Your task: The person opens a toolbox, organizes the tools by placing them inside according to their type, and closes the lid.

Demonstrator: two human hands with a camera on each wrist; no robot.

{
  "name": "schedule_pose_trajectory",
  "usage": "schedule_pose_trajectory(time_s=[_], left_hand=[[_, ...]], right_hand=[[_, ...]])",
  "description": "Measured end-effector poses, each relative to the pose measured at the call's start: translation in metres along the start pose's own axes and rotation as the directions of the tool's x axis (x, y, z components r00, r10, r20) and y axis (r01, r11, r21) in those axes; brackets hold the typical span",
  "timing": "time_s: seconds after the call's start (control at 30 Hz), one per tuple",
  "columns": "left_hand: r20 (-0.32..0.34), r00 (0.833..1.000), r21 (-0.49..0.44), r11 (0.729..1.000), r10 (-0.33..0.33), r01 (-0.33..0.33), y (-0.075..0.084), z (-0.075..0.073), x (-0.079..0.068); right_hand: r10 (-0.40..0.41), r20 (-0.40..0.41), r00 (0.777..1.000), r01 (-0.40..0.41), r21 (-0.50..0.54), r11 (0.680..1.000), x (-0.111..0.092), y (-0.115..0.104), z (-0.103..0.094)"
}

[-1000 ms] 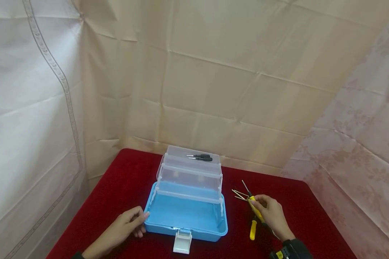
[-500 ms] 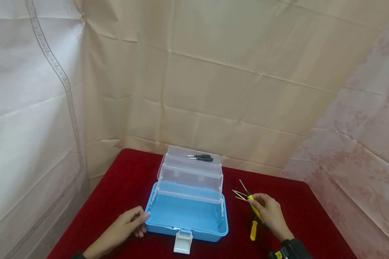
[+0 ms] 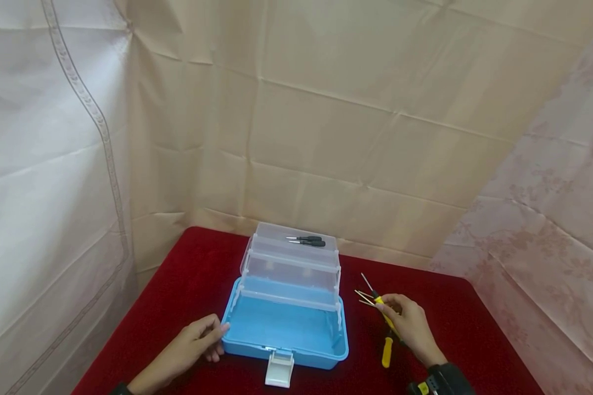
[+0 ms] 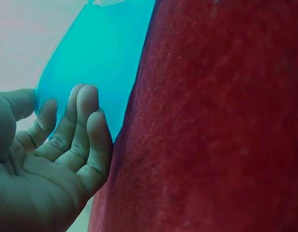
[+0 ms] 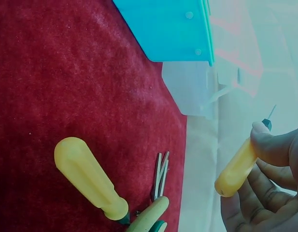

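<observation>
A light blue toolbox (image 3: 262,349) stands opened out, with clear tiered trays (image 3: 290,267) at its back. My left hand (image 3: 196,341) holds its front left corner: in the left wrist view the thumb is at the rim and the fingers lie against the outer wall. Between thumb and fingers, my right hand (image 3: 411,325) pinches a yellow-handled screwdriver (image 5: 237,166), its thin shaft pointing away. Below that hand, another yellow-handled screwdriver (image 5: 86,174) lies on the red cloth. Several bare metal shafts (image 5: 161,176) lie beside it, with another yellowish handle (image 5: 151,212) partly cut off.
Black-handled screwdrivers (image 3: 310,240) lie in the top tray. A white latch (image 3: 279,370) hangs down at the toolbox's front. Red cloth (image 3: 178,285) covers the table, and a beige cloth wall (image 3: 316,137) rises behind it.
The screwdriver in my right hand has tilted, its tip swinging a little to the left. That hand has shifted slightly left. My left hand stays at the toolbox corner.
</observation>
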State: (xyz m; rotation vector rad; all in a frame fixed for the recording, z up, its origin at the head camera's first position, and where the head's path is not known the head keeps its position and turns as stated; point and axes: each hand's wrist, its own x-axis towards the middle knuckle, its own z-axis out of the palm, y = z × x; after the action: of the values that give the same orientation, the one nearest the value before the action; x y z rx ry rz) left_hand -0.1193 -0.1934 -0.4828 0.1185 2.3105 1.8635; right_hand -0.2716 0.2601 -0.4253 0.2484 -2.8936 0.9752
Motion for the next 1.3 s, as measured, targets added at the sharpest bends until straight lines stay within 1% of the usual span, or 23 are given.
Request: schedule_pose_trajectory(time_s=[0.37, 0.63, 0.87, 1.13, 1.3], left_hand=[[-0.003, 1.000, -0.006, 1.000, -0.006, 0.006, -0.001, 0.000, 0.001], [-0.006, 1.000, -0.003, 1.000, -0.016, 0.016, 0.000, 0.000, 0.000], [-0.016, 1.000, 0.002, 1.000, -0.025, 0.025, -0.002, 0.001, 0.002], [-0.020, 1.000, 0.012, 1.000, -0.013, 0.014, 0.000, 0.001, 0.001], [-0.018, 1.000, 0.021, 1.000, -0.017, 0.017, 0.001, 0.000, 0.000]], right_hand=[[-0.053, -0.014, 0.998, 0.053, -0.006, 0.999, 0.002, -0.002, 0.002], [-0.047, -0.027, 0.999, 0.047, 0.001, 0.999, 0.002, -0.005, 0.004], [-0.061, -0.040, 0.997, 0.061, 0.001, 0.998, 0.000, -0.007, 0.004], [-0.070, -0.044, 0.997, 0.070, 0.002, 0.998, 0.002, -0.010, 0.006], [-0.065, -0.033, 0.997, 0.066, 0.020, 0.998, 0.002, -0.012, 0.009]])
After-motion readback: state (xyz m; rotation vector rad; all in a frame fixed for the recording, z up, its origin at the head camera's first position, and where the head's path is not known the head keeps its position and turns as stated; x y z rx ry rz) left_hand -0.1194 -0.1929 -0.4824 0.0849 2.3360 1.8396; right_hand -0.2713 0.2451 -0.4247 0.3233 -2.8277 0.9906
